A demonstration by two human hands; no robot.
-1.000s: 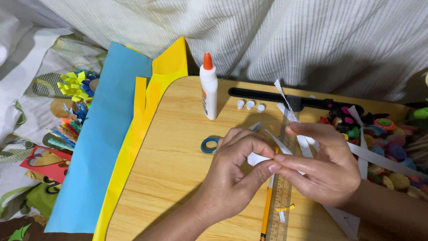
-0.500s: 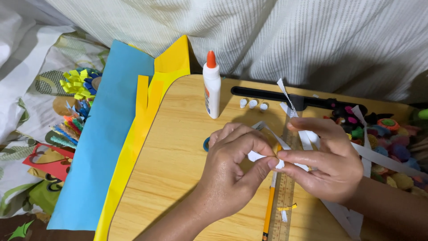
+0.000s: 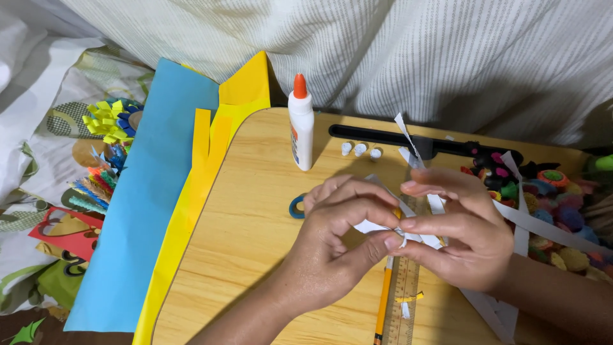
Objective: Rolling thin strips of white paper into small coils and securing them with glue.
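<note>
- Head view: both hands meet over the middle of a light wooden lap table (image 3: pixel 255 211), working a narrow white paper strip (image 3: pixel 408 137).
- Left hand (image 3: pixel 338 236): thumb and forefinger are pressed together on the near end of the strip, a small white corner showing just under the fingertips (image 3: pixel 391 241); the other fingers curl loosely above it.
- Right hand (image 3: pixel 460 236): thumb and forefinger pinch the same strip from the opposite side, tips almost touching those of the left hand; the remaining fingers are held close together, slightly bent.
- Step in hand, as judged: the strip's end is being folded or rolled between the two pinches. The next move would call for a firm hold at the pinch and a small, even turn of the fingertips so that the paper does not crease askew.
- Orientation: the strip's long axis runs from the pinch up and away from the person, tilted slightly; its free end points toward the striped cloth (image 3: pixel 415 57) behind the table and stands clear of the surface.
- Surroundings: a white glue bottle (image 3: pixel 301 128) with an orange cap stands upright to the left; three small white paper rolls (image 3: pixel 361 150) lie beside it; a ruler (image 3: pixel 402 300) and pencil (image 3: pixel 383 306) lie beneath the hands; a blue paper ring (image 3: pixel 295 207) sits just left of the left hand; blue and yellow sheets (image 3: pixel 159 191) overlap the table's left edge.
</note>
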